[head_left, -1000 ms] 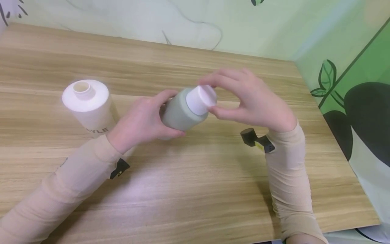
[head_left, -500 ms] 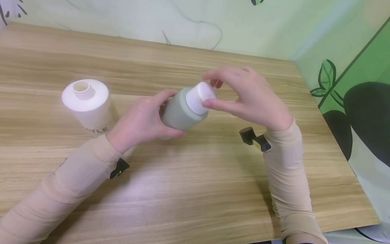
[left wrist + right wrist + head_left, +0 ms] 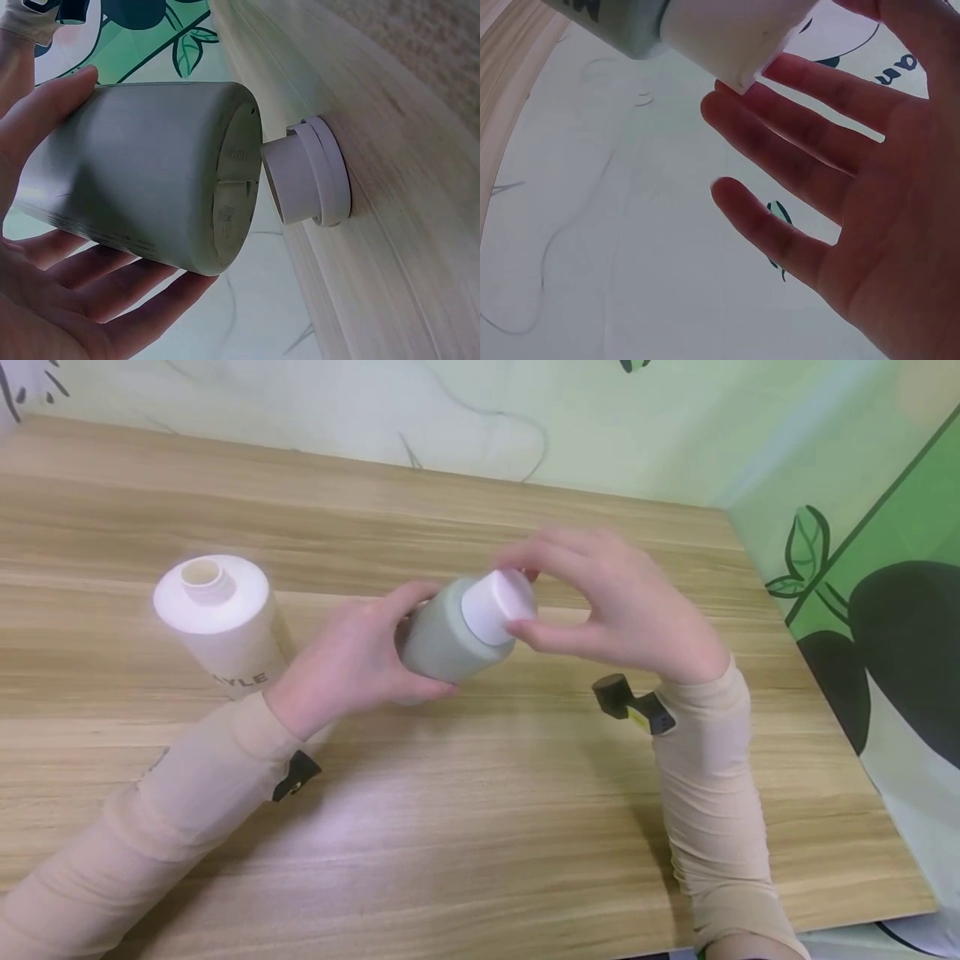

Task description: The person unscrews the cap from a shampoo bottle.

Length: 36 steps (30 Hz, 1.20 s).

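My left hand (image 3: 341,656) grips a grey-green bottle (image 3: 450,639) around its body, holding it tilted above the table with its top toward the right. A white cap (image 3: 491,606) sits on the bottle's upper end. My right hand (image 3: 618,602) pinches this cap with the thumb on its near side and the fingertips on the far side. In the right wrist view, the little finger (image 3: 769,225) extends away from the cap. The left wrist view shows the bottle's base and, beyond it, a white collared plastic piece (image 3: 311,172) on the table; the head view hides that piece.
A tall white bottle (image 3: 225,627) with an uncovered neck stands on the wooden table (image 3: 465,827), left of my left hand. A painted wall (image 3: 300,410) borders the table at the back, and another meets it on the right.
My right thumb and fingers twist back and forth around the cap: the thumb rises onto it, then returns lower. My left hand and the bottle stay almost still.
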### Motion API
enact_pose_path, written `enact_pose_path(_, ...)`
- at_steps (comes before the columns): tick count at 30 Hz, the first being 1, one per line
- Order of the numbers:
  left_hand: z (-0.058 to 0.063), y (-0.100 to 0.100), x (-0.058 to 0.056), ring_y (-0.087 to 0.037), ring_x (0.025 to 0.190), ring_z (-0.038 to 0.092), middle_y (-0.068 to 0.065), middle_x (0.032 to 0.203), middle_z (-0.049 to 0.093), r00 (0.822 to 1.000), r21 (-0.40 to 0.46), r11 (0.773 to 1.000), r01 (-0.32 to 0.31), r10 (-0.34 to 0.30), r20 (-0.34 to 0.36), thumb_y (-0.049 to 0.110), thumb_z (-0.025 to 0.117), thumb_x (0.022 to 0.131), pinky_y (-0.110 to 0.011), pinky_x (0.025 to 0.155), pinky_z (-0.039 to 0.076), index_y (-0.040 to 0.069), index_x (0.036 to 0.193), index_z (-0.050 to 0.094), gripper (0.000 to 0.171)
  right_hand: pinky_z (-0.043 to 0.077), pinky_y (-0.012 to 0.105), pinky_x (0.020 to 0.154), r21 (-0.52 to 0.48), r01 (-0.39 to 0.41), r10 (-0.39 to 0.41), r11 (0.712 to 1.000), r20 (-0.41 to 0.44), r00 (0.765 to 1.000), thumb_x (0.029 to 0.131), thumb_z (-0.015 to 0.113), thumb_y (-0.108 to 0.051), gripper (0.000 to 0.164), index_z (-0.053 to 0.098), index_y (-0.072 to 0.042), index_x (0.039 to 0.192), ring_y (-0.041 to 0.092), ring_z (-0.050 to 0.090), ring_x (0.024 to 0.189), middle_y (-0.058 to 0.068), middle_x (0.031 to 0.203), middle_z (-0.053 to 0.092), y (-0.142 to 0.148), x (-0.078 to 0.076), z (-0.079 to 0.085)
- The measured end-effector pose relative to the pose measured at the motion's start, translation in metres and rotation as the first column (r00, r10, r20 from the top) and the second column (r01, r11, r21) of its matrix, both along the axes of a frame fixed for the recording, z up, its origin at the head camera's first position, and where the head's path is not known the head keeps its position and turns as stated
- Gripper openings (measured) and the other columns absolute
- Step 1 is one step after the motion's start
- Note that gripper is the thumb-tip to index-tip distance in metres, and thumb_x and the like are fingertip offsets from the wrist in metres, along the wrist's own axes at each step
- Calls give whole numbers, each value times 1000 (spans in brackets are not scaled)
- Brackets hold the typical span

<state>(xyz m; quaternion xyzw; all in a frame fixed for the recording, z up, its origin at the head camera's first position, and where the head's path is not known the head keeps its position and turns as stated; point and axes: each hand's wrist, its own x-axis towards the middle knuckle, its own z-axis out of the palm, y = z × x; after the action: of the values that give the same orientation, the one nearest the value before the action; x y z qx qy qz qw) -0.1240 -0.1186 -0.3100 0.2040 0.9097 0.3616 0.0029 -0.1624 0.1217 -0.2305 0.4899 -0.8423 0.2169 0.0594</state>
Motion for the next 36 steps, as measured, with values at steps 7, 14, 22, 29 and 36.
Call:
enact_pose_path(7, 1, 0, 0, -27, 101, 67, -13, 114, 70, 1000, -5, 1000, -4, 4, -3, 32, 89, 62, -45, 89, 54, 15, 137, 48, 87, 49, 33, 96, 10, -41, 40, 999, 17, 999, 83, 73, -17, 46, 60, 0, 124, 19, 61, 107, 8, 117, 67, 1, 1, 2)
enact_pose_path(14, 1, 0, 0, -28, 102, 67, -14, 116, 69, 1000, 4, 1000, -10, 10, 6, 31, 89, 62, -46, 90, 54, 14, 138, 48, 88, 49, 35, 90, 2, 65, -65, 998, 52, 997, 85, 74, -19, 53, 56, -4, 132, 18, 61, 100, 5, 109, 69, 1, 2, 3)
enact_pose_path(22, 1, 1, 0, -28, 103, 66, -13, 117, 69, 1000, -8, 1000, -12, 12, 10, 33, 90, 62, -46, 91, 53, 16, 137, 48, 88, 48, 28, 84, -8, 60, -60, 998, 43, 997, 84, 75, -22, 38, 64, -5, 117, 13, 60, 92, 2, 102, 70, 2, 2, 3)
enact_pose_path(29, 1, 0, 0, -28, 104, 67, -14, 118, 69, 1000, -6, 1000, -9, 9, 6, 32, 90, 62, -46, 92, 53, 16, 138, 48, 88, 49, 29, 86, 3, 26, -26, 1000, 35, 999, 84, 75, -20, 39, 64, -5, 118, 13, 60, 94, 3, 105, 70, 2, 2, 2)
enact_pose_path(36, 0, 0, 1, -29, 104, 67, -14, 118, 69, 1000, -1, 1000, 0, 0, 0, 31, 90, 62, -46, 93, 53, 16, 137, 48, 87, 47, 34, 100, 18, -55, 54, 998, 49, 997, 83, 72, -13, 45, 60, -2, 126, 19, 60, 113, 8, 124, 65, 3, 3, 3)
